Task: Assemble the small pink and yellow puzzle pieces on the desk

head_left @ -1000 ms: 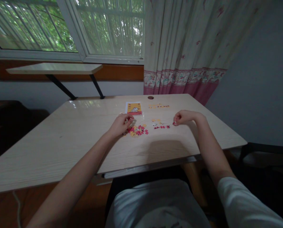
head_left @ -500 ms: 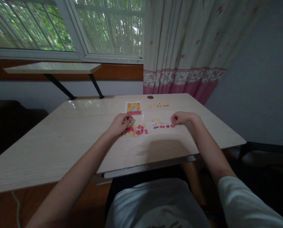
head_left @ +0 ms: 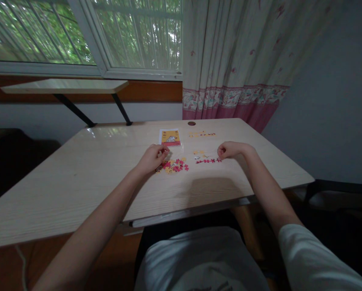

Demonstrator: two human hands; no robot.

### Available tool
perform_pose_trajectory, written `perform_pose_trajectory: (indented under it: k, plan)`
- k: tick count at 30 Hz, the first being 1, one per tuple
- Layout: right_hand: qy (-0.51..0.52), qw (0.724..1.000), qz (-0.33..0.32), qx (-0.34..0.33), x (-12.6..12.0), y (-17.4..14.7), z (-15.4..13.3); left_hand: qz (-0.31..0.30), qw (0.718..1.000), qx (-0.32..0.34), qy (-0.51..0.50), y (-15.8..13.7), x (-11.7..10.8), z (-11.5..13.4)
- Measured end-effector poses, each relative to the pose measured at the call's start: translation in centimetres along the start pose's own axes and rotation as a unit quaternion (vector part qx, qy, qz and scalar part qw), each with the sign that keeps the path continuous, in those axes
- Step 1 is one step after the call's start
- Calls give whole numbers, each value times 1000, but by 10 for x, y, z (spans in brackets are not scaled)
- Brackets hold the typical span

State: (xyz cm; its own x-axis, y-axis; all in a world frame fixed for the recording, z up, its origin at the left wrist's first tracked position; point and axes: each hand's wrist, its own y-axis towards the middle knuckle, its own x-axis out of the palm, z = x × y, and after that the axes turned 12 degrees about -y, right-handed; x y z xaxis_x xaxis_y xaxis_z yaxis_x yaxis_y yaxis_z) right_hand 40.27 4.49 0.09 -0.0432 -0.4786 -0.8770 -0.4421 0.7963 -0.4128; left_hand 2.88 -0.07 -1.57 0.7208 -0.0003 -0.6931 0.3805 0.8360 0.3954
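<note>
No text, number or brand I can read. Dark marks (head_left: 219, 286) on chest of pale grey cloth T-shirt (head_left: 195, 258), below near edge of pale wood-grain desk (head_left: 92, 173): cut off, illegible to me. Rectangular yellow-and-red picture card (head_left: 170, 138), on desk's far half: print too small for me.

From where I stand, the pile (head_left: 174, 165) is a loose jumble — red, yellow and pale pieces, some overlapping. Just right of it lies the red row (head_left: 208, 161), flat and roughly straight — with yellow and white pieces (head_left: 202, 152) close behind.
</note>
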Motion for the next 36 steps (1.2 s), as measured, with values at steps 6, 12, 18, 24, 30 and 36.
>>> perform_pose_trajectory:
  k: [6,12,18,24,30,36]
  plan:
    - [-3,997,80,20,-4,-7,5,5,1000,-13,15,0,-2,-3]
    - [-43,971,236,4,-1,-3,-18,-11,998,-15,52,0,-7,-7]
    - [-99,940,290,-148,20,12,-85,-81,995,6,62,0,-4,-5]
    - [-157,916,302,-215,44,28,-117,-94,995,25,35,0,2,1]
    - [-186,917,289,-202,47,40,-117,-96,994,32,32,0,6,2]
    - [-170,921,277,-215,40,40,-117,-105,993,42,34,1,9,-1]
